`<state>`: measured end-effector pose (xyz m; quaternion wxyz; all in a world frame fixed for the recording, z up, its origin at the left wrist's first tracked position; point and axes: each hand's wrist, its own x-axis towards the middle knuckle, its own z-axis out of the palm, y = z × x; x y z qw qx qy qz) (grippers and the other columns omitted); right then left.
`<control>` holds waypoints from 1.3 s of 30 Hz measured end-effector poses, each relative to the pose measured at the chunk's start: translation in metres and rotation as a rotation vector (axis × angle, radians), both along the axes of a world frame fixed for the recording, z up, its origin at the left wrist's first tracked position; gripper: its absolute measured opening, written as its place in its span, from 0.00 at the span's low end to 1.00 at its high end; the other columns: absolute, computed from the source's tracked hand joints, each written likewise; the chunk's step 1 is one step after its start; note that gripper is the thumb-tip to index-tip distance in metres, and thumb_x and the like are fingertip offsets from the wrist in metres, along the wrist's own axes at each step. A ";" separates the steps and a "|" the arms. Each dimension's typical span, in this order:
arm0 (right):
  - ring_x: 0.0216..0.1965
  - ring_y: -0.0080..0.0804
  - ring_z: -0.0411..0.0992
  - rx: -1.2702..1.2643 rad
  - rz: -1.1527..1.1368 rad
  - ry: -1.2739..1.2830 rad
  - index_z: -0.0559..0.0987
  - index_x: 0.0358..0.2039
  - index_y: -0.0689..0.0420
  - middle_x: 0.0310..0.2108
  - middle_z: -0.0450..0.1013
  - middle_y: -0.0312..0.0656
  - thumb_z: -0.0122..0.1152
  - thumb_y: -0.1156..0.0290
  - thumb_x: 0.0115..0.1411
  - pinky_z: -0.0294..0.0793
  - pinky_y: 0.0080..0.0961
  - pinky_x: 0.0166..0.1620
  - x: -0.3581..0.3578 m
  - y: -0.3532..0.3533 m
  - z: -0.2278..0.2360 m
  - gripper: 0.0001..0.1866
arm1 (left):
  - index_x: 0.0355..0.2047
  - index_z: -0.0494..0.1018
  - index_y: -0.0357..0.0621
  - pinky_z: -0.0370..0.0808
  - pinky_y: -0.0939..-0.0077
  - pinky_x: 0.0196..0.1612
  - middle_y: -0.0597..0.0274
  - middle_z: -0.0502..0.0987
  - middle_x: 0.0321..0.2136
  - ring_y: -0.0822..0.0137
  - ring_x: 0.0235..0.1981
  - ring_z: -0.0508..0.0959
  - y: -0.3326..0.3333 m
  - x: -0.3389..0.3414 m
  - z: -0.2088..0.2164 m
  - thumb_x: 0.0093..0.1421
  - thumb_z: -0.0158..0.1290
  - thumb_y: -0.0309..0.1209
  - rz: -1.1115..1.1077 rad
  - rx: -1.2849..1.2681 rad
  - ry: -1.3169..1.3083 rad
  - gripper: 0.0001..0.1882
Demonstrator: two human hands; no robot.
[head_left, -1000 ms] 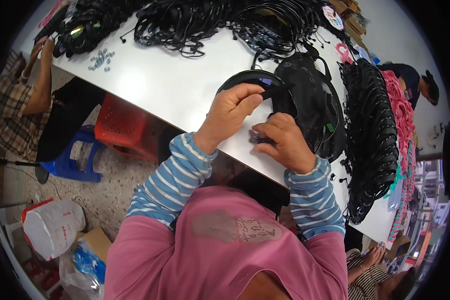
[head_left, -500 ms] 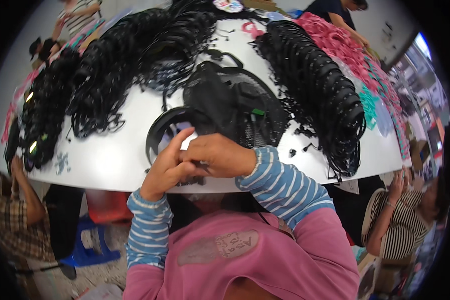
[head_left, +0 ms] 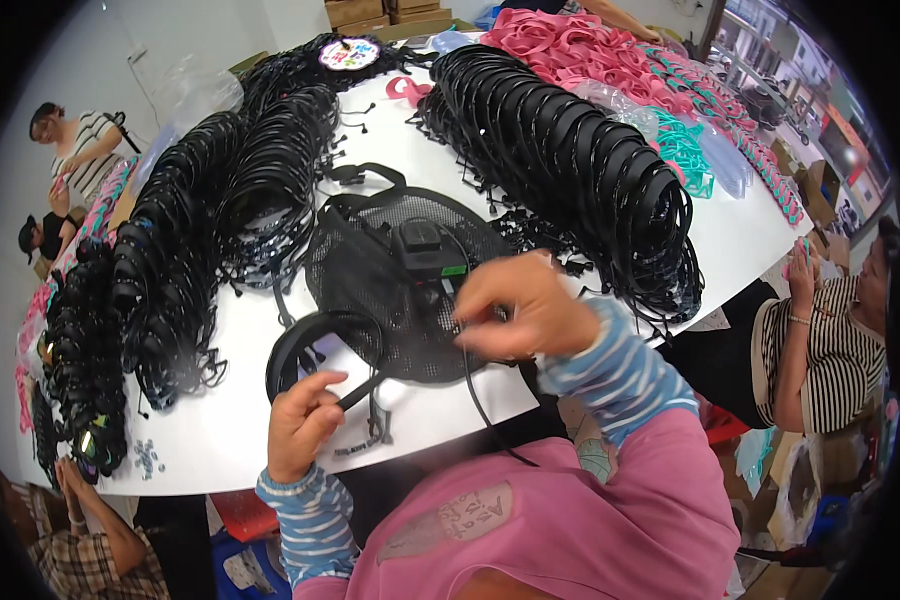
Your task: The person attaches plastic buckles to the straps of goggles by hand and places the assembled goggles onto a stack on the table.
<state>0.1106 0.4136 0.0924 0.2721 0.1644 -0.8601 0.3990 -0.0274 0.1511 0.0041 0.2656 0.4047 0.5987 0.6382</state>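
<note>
My left hand (head_left: 305, 425) is closed on the lower edge of a black band loop (head_left: 282, 355) near the table's front edge. To its right, my right hand (head_left: 530, 305) hovers over a black mesh bag (head_left: 400, 350). Its fingers are curled together and partly blurred; what they hold, if anything, cannot be made out. On the mesh lies a small black box (head_left: 417, 240) with a green label (head_left: 454, 270). A thin black cable (head_left: 482, 408) runs from the bag toward my lap. Small dark pieces (head_left: 375, 430) lie beside my left hand.
Rows of bundled black bands (head_left: 570, 150) flank the white table (head_left: 205, 440) on both sides. Pink straps (head_left: 560, 42) and turquoise pieces (head_left: 685, 155) are heaped at the far right. Small grey pieces (head_left: 148, 460) lie front left. Other people sit or stand around the table.
My hands were together over the band loop; now they are apart, the right one moved right over the mesh bag. The whole view has turned and shifted.
</note>
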 end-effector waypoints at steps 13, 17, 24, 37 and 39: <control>0.37 0.39 0.73 0.536 -1.505 -0.149 0.76 0.38 0.57 0.36 0.74 0.47 0.64 0.60 0.41 0.70 0.30 0.42 -0.001 0.305 0.103 0.22 | 0.37 0.69 0.34 0.63 0.90 0.21 0.64 0.71 0.20 0.80 0.17 0.66 -0.007 0.001 -0.002 0.54 0.48 0.23 0.061 0.099 -0.200 0.10; 0.39 0.40 0.72 0.438 -1.446 -0.016 0.75 0.40 0.59 0.37 0.73 0.48 0.64 0.58 0.41 0.69 0.32 0.44 -0.008 0.290 0.104 0.26 | 0.37 0.69 0.34 0.63 0.89 0.20 0.63 0.71 0.20 0.80 0.16 0.66 -0.009 0.001 -0.004 0.54 0.48 0.23 0.067 0.133 -0.188 0.10; 0.28 0.15 0.66 0.144 -0.323 -0.179 0.74 0.35 0.63 0.27 0.70 0.32 0.56 0.72 0.54 0.65 0.13 0.32 -0.016 0.078 0.085 0.10 | 0.43 0.64 0.32 0.64 0.87 0.22 0.59 0.70 0.23 0.76 0.18 0.66 -0.008 -0.009 0.010 0.53 0.41 0.22 0.092 0.248 -0.223 0.16; 0.35 0.40 0.67 0.493 0.338 -0.038 0.73 0.32 0.60 0.31 0.69 0.43 0.63 0.69 0.43 0.67 0.31 0.38 -0.044 -0.125 -0.039 0.15 | 0.48 0.62 0.31 0.69 0.77 0.42 0.53 0.75 0.31 0.66 0.35 0.75 -0.096 0.028 0.017 0.57 0.47 0.24 0.263 0.534 0.220 0.19; 0.34 0.39 0.66 0.656 0.164 -0.014 0.73 0.31 0.59 0.30 0.69 0.43 0.62 0.68 0.43 0.65 0.30 0.39 -0.052 -0.135 -0.050 0.14 | 0.47 0.63 0.30 0.69 0.77 0.43 0.53 0.75 0.31 0.66 0.36 0.74 -0.107 0.036 0.008 0.57 0.46 0.23 0.347 0.521 0.201 0.17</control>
